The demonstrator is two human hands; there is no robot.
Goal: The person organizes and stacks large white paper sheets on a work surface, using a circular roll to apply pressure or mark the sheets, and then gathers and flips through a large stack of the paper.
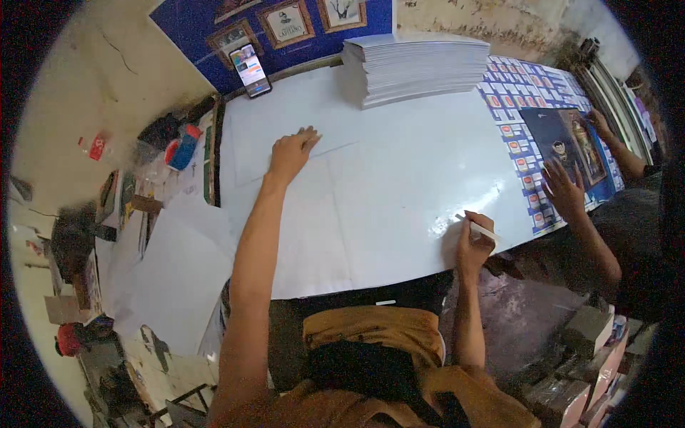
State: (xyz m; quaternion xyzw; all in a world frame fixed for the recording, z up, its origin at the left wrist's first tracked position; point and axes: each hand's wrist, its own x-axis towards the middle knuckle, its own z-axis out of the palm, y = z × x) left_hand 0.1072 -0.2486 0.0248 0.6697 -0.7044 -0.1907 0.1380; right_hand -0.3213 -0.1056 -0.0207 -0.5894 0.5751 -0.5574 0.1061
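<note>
A large white paper sheet (307, 228) lies on the glossy white tabletop (421, 171) in front of me, with a faint edge or crease running across it. My left hand (295, 153) rests on the far part of the paper, its fingers bent and pressed together against it. Near the table's front edge, my right hand (474, 246) grips a slim white stick (484, 232) that looks like a bone folder. Its upper end points out past the fingers.
A tall stack of white paper (421, 68) stands at the back. A phone (250, 70) leans at the far left, near tape rolls (183, 148). Loose white sheets (171, 264) lie left of the table. On the right, another person's hands (565, 187) touch a dark printed sheet (553, 135).
</note>
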